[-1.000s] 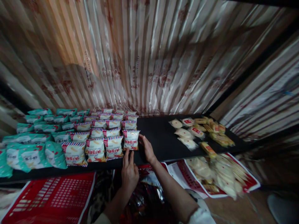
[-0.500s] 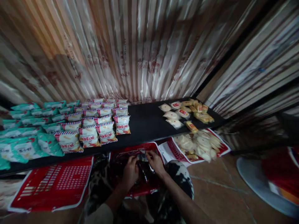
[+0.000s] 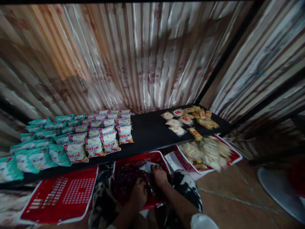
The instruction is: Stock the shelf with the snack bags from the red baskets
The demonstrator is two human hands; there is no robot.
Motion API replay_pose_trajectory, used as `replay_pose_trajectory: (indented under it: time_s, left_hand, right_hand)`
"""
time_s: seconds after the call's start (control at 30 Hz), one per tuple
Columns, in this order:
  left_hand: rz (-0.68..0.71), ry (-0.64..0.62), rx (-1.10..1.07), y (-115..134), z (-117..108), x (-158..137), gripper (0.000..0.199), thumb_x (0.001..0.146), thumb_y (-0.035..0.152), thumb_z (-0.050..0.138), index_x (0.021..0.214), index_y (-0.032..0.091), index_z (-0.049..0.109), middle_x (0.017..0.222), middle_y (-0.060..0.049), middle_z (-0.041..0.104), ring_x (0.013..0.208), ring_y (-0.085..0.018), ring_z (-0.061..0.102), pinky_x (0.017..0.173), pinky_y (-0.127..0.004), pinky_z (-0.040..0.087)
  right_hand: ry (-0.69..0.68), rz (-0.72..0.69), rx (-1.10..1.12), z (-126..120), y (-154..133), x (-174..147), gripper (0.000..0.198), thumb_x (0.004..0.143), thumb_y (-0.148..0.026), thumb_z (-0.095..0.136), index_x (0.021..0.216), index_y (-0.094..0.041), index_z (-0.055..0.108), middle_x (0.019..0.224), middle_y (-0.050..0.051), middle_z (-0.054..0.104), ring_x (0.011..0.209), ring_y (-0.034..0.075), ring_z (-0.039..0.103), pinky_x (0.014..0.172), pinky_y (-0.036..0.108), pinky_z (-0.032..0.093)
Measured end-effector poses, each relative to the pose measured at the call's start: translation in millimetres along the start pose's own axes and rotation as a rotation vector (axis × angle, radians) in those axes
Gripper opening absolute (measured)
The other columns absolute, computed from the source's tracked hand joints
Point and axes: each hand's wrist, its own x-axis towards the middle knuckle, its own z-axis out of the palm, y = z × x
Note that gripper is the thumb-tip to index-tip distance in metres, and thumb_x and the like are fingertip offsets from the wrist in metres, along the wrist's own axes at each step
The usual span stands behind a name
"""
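A red plastic basket [image 3: 159, 153] sits between my knees, holding dark, shiny wrapped packets [image 3: 127, 173] whose kind I cannot make out. Inside it, my left hand [image 3: 139, 192] has its fingers curled together, low and left of centre; whatever they hold is hidden. My right hand [image 3: 159, 175] is farther in, fingers bent down beside a pale, shiny wrapper [image 3: 146, 167]. Its fingertips are partly hidden, and I cannot make out what is in them. A long dark glossy packet [image 3: 149, 184] lies between the hands.
A black shelf [image 3: 149, 127] runs across in front, bearing teal snack bags [image 3: 59, 155], white-and-red snack bags [image 3: 75, 152], round flat packs [image 3: 173, 123] and yellow packs [image 3: 195, 134]. A red basket [image 3: 78, 190] lies left; another basket [image 3: 234, 156] with round packs stands right.
Both hands have moved apart from the small item held between them. My left hand is lower in the basket, and my right hand now bends over the pale wrapper. The view has shifted slightly.
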Motion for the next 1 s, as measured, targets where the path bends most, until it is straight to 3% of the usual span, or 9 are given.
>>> replay_pose_trajectory:
  time_s: [0.17,0.3,0.47,0.6,0.73,0.83,1.0]
  left_hand:
    - [-0.005,0.016,0.042,-2.1,-6.2,-6.0,0.040,0.071,0.007,0.042,0.105,0.013,0.063,0.131,-0.013,0.051,0.114,-0.022,0.054,0.103,-0.029,0.037]
    - [-0.023,0.075,-0.055,-4.0,-9.1,-8.7,0.039,0.068,0.005,0.046,0.101,0.013,0.065,0.126,-0.013,0.055,0.115,-0.021,0.054,0.102,-0.029,0.036]
    - [-0.117,0.184,-0.181,-11.2,-9.6,-9.5,0.039,0.077,0.011,0.044,0.114,0.009,0.055,0.119,-0.016,0.059,0.106,-0.020,0.058,0.097,-0.034,0.041]
    - [-0.133,0.231,-0.257,-11.7,-14.3,-13.9,0.038,0.083,0.019,0.042,0.120,0.011,0.049,0.120,-0.014,0.059,0.094,-0.016,0.064,0.088,-0.030,0.047]
    - [-0.133,0.362,-0.276,-6.2,-26.8,-18.5,0.047,0.082,0.023,0.048,0.125,0.007,0.044,0.127,-0.018,0.052,0.104,-0.019,0.061,0.092,-0.030,0.045]
    - [-0.107,0.412,-0.240,-5.5,-38.0,-19.6,0.050,0.078,0.027,0.054,0.123,0.006,0.048,0.123,-0.019,0.054,0.107,-0.022,0.058,0.094,-0.034,0.044]
    - [0.034,0.375,-0.285,-7.2,-55.5,-21.4,0.053,0.074,0.029,0.058,0.123,0.010,0.049,0.122,-0.016,0.056,0.106,-0.023,0.059,0.082,-0.033,0.052]
  right_hand:
    - [0.018,-0.036,0.057,-18.7,-2.1,-13.6,0.039,0.079,-0.005,0.039,0.108,-0.011,0.065,0.099,0.020,0.069,0.108,0.028,0.057,0.090,0.037,0.040]
    - [0.012,-0.022,0.162,-30.8,1.7,-28.5,0.033,0.081,-0.014,0.044,0.106,-0.017,0.065,0.094,0.016,0.071,0.095,0.027,0.064,0.079,0.034,0.045]
    - [-0.004,-0.020,0.371,-40.6,15.9,-45.5,0.034,0.075,-0.015,0.048,0.102,-0.022,0.067,0.093,0.007,0.072,0.089,0.021,0.066,0.072,0.027,0.045]
    - [-0.089,0.004,0.771,-40.4,24.2,-56.3,0.028,0.073,-0.017,0.048,0.092,-0.018,0.068,0.080,0.004,0.071,0.073,0.016,0.064,0.063,0.024,0.045]
    - [-0.131,0.041,1.170,-40.4,25.7,-67.1,0.018,0.072,-0.027,0.055,0.079,-0.016,0.068,0.068,0.002,0.068,0.062,0.015,0.060,0.058,0.024,0.045]
    - [-0.110,0.043,1.232,-46.1,27.2,-73.4,0.018,0.069,-0.031,0.059,0.077,-0.018,0.069,0.066,0.001,0.067,0.061,0.015,0.058,0.058,0.025,0.045]
    - [-0.132,-0.029,1.202,-62.6,34.0,-76.8,0.027,0.069,-0.032,0.055,0.085,-0.017,0.071,0.071,0.002,0.069,0.061,0.014,0.057,0.056,0.024,0.042]
